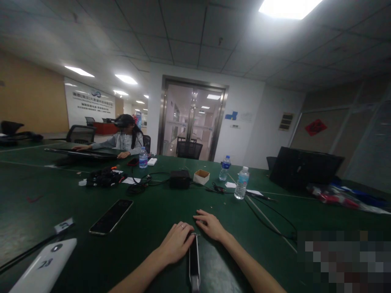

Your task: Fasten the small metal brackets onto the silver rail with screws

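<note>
My left hand rests on the green table, its fingers curled over the far end of a dark narrow device that stands on its edge and runs toward me. My right hand lies flat on the table just right of that device, fingers stretched out to the left and holding nothing. A black phone lies face up to the left of both hands.
A white power bank and a cable lie at the near left. Mid-table are a black box, a small cardboard box, cables and water bottles. A black laptop stands at the right. Another person sits at the far left.
</note>
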A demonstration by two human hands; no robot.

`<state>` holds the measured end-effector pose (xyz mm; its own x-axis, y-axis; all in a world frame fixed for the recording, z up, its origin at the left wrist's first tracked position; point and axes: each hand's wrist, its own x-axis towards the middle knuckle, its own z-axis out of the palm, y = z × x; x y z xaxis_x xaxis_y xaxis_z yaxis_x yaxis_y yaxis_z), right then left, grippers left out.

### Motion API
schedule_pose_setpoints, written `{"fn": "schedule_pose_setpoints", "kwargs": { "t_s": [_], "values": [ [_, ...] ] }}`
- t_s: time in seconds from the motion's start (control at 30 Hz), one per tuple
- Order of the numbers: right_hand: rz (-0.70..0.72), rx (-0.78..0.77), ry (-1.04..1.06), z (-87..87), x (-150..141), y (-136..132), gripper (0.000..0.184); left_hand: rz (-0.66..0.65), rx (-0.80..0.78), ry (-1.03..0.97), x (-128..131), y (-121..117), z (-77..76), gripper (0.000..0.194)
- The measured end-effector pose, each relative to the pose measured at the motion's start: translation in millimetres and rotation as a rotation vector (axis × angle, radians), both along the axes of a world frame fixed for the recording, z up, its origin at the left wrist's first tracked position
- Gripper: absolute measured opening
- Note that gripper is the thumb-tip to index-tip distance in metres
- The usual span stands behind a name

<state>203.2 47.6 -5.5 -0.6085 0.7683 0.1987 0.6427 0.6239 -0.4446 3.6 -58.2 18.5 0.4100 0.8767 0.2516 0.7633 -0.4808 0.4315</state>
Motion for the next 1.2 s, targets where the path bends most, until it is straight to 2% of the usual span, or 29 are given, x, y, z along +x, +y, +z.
{"fn": "schedule_pose_setpoints", "kwargs": {
  "t_s": [0.2, 0.3, 0.37, 0.43, 0.5, 0.53, 0.63, 0.7, 0.83, 0.97, 1.07, 1.2],
  "values": [
    [0.051, 0.038, 0.029, -3.2, 24, -29, 0.043, -0.017, 0.008, 0.018, 0, -2, 3.4, 0.028],
    [0.033, 0.067, 0.050, -6.0, 43, -26, 0.047, -0.008, -0.003, 0.020, 0, -4, 6.9, 0.027],
    [-0.075, 0.095, 0.090, -8.2, 57, -8, 0.050, -0.008, -0.018, 0.023, 0, -6, 9.6, 0.026],
    [-0.274, 0.113, 0.088, -10.0, 71, 20, 0.055, -0.002, -0.021, 0.026, 0, -7, 11.2, 0.025],
    [-0.492, 0.041, 0.028, -10.8, 82, 51, 0.060, 0.006, -0.019, 0.022, 0, -7, 11.2, 0.025],
    [-0.546, -0.034, -0.025, -11.0, 84, 66, 0.062, 0.003, -0.018, 0.019, -1, -7, 10.8, 0.025],
    [-0.515, -0.129, -0.075, -12.4, 79, 95, 0.067, 0.001, -0.012, 0.014, -2, -7, 9.7, 0.024],
    [-0.431, -0.157, -0.092, -14.6, 68, 99, 0.067, -0.001, -0.005, 0.015, -2, -6, 9.5, 0.024],
    [-0.257, -0.171, -0.082, -17.6, 45, 78, 0.063, -0.003, 0.007, 0.037, -2, -6, 9.2, 0.024],
    [-0.115, -0.174, -0.020, -16.6, 44, 39, 0.065, -0.004, 0.008, 0.038, -2, -6, 7.3, 0.024],
    [-0.081, -0.120, -0.013, -15.7, 53, 11, 0.063, -0.008, 0.006, 0.043, -2, -6, 5.5, 0.024],
    [-0.076, -0.060, -0.033, -8.5, 63, -16, 0.050, -0.014, 0.002, 0.039, -2, -4, 4.1, 0.026]
  ]
}}
